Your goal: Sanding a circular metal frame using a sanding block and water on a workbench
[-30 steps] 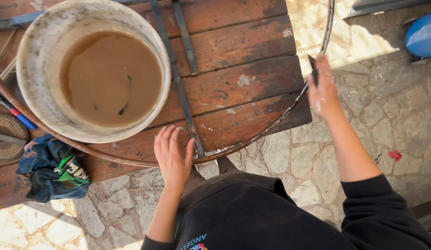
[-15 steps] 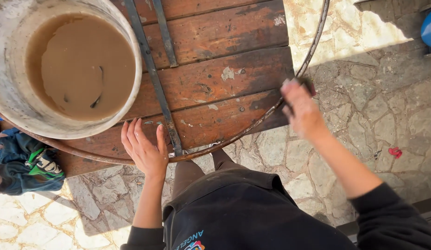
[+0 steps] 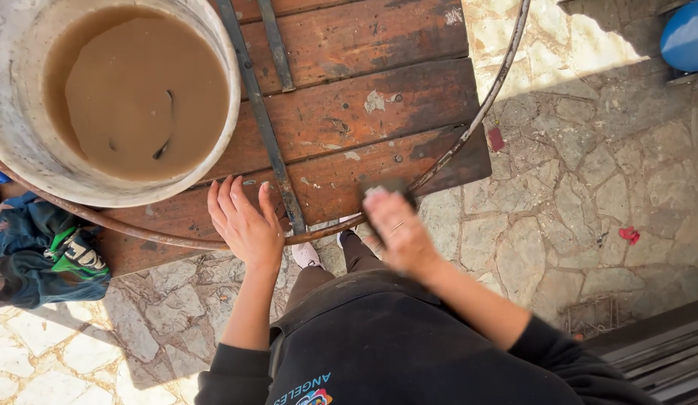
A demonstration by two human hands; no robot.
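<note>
A thin rusty metal hoop [image 3: 484, 97] lies around a worn wooden table top [image 3: 379, 112] and juts past its edge. My left hand [image 3: 245, 223] rests flat with fingers spread on the hoop and the wood, beside a dark metal bar [image 3: 263, 120]. My right hand [image 3: 398, 229], blurred by motion, is closed around a small dark pad [image 3: 386, 187] pressed against the hoop near the table's front edge. What the pad is made of cannot be told.
A large pale bucket [image 3: 34, 150] of muddy brown water stands on the table at the left. A dark cloth bundle [image 3: 45, 255] lies on the stone paving [image 3: 589, 187] below it. A blue object [image 3: 687, 34] sits at the top right.
My right hand has slid along the hoop from the far right edge of the table down toward me. My left hand stays pressed on the hoop.
</note>
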